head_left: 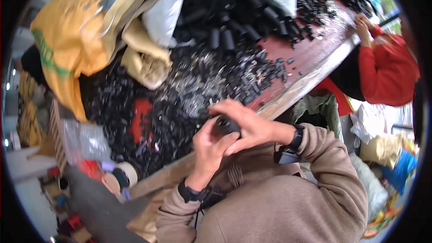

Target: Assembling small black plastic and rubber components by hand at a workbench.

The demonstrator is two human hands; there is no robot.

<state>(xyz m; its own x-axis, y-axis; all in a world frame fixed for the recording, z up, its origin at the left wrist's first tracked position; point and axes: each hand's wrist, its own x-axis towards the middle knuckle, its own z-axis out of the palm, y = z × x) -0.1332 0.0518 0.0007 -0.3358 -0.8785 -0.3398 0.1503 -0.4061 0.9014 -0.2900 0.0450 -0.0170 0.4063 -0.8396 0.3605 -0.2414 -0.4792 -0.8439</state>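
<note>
Close to the table's near edge, both my hands are around a small black cylindrical piece (228, 125). Its round end faces up. My left hand (208, 146) grips it from the left side, fingers wrapped around it. From the right, my right hand (252, 128) closes on the same piece, its thumb and fingers around it. The lower part of the piece is hidden by my hands. Just beyond, a spread of small black parts (166, 128) mixed with clear bits (193, 96) covers the red tabletop (299, 65).
Larger black cylinders (220, 39) lie at the back under a white sack (168, 9). Yellow sacks (67, 31) stand at the far left. A wooden rail (310, 73) edges the table. Tape rolls (125, 174) sit at left. A person in red (387, 67) works at right.
</note>
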